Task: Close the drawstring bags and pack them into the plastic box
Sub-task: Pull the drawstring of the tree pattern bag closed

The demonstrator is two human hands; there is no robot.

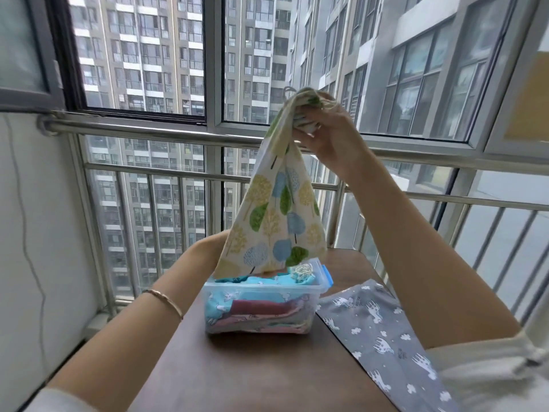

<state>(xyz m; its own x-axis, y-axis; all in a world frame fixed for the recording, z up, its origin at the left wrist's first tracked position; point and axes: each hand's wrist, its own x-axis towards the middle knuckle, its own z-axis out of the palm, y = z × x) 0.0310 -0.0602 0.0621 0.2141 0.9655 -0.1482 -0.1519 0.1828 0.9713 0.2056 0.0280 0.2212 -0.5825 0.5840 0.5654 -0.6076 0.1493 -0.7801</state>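
My right hand (pixel 325 135) is raised high and grips the gathered mouth of a cream drawstring bag with a tree print (pixel 273 215). The bag hangs down and its bottom edge touches the top of the clear plastic box (pixel 312 301). The box stands on the dark wooden table (pixel 252 370) and holds several folded bags in blue, maroon and pink. My left forearm with a bracelet reaches toward the bag's lower left corner; my left hand itself is hidden behind the hanging bag. A grey bag with white giraffes (pixel 383 337) lies flat on the table to the right of the box.
A metal railing (pixel 148 135) and large windows stand just beyond the table. A white wall with a thin cable is on the left. The box's blue lid clip (pixel 328 278) shows at its right end.
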